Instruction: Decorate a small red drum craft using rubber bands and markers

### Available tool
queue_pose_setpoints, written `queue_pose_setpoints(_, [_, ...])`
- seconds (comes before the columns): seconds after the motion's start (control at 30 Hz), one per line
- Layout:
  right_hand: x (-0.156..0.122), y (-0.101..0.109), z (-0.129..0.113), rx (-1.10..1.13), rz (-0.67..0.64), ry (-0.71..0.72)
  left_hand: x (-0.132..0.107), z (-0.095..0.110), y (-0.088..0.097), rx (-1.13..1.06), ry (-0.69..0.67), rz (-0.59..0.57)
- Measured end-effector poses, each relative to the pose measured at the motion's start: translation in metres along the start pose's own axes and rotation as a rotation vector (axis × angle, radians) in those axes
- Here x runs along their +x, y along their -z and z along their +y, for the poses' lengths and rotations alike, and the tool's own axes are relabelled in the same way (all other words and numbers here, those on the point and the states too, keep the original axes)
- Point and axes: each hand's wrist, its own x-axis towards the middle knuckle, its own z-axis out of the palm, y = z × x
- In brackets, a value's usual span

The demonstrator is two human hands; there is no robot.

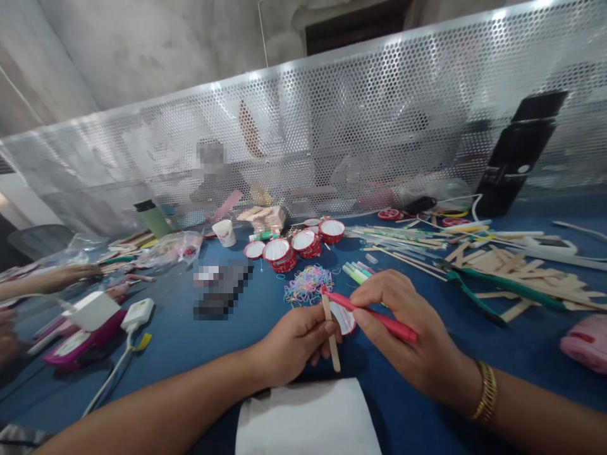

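Between the thumb and fingers of my left hand point(296, 341) a wooden craft stick point(334, 351) is pinched, nearly upright. My right hand point(403, 316) grips a red marker point(386, 321) whose tip meets the stick's upper end, which looks red there. Just behind the hands, partly hidden by them, lies a small round red-rimmed container point(345, 318). A heap of coloured rubber bands point(309, 284) sits beyond my left hand. Several capped markers point(355, 273) in pale green and other colours lie beyond my right hand.
Red-and-white paper drums point(279, 254) stand in the middle, near a white cup point(224, 233). Green-handled pliers point(512, 288) rest by many loose craft sticks point(535, 272) at right. A white charger point(137, 314) with cable is at left, near another person's arm point(52, 280). A perforated metal panel point(284, 139) borders the back.
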Motion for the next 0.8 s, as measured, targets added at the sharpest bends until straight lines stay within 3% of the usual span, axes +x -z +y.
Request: queue_pose_setpoints(0.8, [0.0004, 0.0012, -0.0002, -0.037, 0.025, -0.028, 0.0004, -0.0005, -0.0008, -0.020, 0.006, 0.013])
